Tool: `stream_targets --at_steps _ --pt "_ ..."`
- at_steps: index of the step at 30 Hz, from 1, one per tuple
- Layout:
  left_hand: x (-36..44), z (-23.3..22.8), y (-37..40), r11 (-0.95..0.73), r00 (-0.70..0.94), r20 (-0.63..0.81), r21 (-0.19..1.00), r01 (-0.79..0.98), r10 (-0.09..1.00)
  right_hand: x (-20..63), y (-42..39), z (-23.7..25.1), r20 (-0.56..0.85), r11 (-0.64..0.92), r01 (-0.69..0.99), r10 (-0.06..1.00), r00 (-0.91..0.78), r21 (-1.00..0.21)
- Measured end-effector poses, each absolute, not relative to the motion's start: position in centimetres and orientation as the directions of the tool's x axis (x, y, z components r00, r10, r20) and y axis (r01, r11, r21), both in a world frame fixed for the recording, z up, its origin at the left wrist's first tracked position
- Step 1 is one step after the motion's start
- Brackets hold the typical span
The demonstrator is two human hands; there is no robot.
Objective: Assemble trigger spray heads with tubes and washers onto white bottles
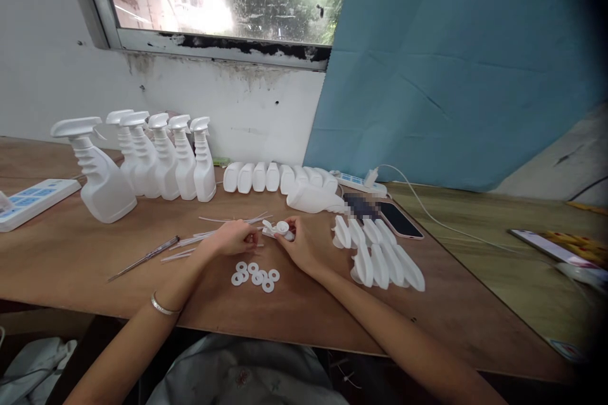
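My right hand (300, 245) pinches a white spray trigger head (281, 228) above the middle of the brown table, its round collar facing up. Just left of it is my left hand (234, 237), fingers curled together; whatever they may hold is too small to make out. Thin clear dip tubes (183, 252) lie beside and beyond my left hand. Several white ring washers (260, 276) are grouped on the table in front of both hands. A screwdriver (148, 257) with a clear handle rests farther left.
Several white spray bottles (203, 168) with trigger heads stand at the back left. More bottles (272, 177) lie along the wall, one (311, 198) in front. Trigger heads (380, 259) sit at the right, near phones (400, 221). Power strips (40, 199) flank the table.
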State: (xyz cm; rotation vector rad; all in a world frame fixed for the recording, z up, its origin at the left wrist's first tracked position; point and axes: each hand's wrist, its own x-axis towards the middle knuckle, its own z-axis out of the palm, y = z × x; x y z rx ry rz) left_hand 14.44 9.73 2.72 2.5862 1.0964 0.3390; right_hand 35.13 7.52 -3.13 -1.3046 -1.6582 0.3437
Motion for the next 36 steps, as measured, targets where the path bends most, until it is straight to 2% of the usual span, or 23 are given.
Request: stream_targets --at_steps 3,6,7,10,14,17,19,23,29,36 --pt "14.7 3.5 8.9 -0.612 0.642 0.146 0.514 0.601 0.753 35.2 7.5 -3.1 0.502 0.395 0.581 0.864 0.026 -0.711" --pt "15.5 4.4 7.4 -0.532 0.617 0.224 0.760 0.374 0.754 35.1 7.3 -2.8 0.499 0.402 0.573 0.867 0.014 -0.714" --pt "15.9 4.6 6.9 -0.517 0.590 0.280 0.809 0.280 0.757 35.1 7.2 -2.7 0.497 0.402 0.571 0.868 0.012 -0.715" --pt "17.0 4.8 5.7 -0.579 0.459 0.471 0.806 0.122 0.753 35.0 6.8 -2.2 0.494 0.410 0.564 0.870 -0.005 -0.717" --pt "17.8 4.2 5.5 -0.677 0.391 0.588 0.722 0.141 0.708 35.0 6.6 -1.9 0.493 0.428 0.551 0.870 -0.035 -0.716" --pt "18.0 3.4 5.9 -0.662 0.355 0.583 0.732 0.162 0.731 35.1 6.6 -1.8 0.490 0.426 0.554 0.871 -0.037 -0.715" --pt "18.2 3.0 6.2 -0.607 0.307 0.550 0.784 0.130 0.777 35.0 6.6 -1.8 0.488 0.425 0.555 0.872 -0.039 -0.715" --pt "18.5 2.7 6.8 -0.394 0.225 0.398 0.917 -0.066 0.889 34.9 6.5 -1.6 0.483 0.444 0.554 0.871 -0.084 -0.704" --pt "18.3 2.3 8.0 -0.201 0.273 0.266 0.949 -0.244 0.924 34.7 6.1 -1.4 0.483 0.504 0.540 0.854 -0.194 -0.674" --pt "19.0 0.9 8.1 -0.183 0.306 0.231 0.967 -0.175 0.924 34.5 5.8 -1.2 0.497 0.539 0.519 0.836 -0.233 -0.663"
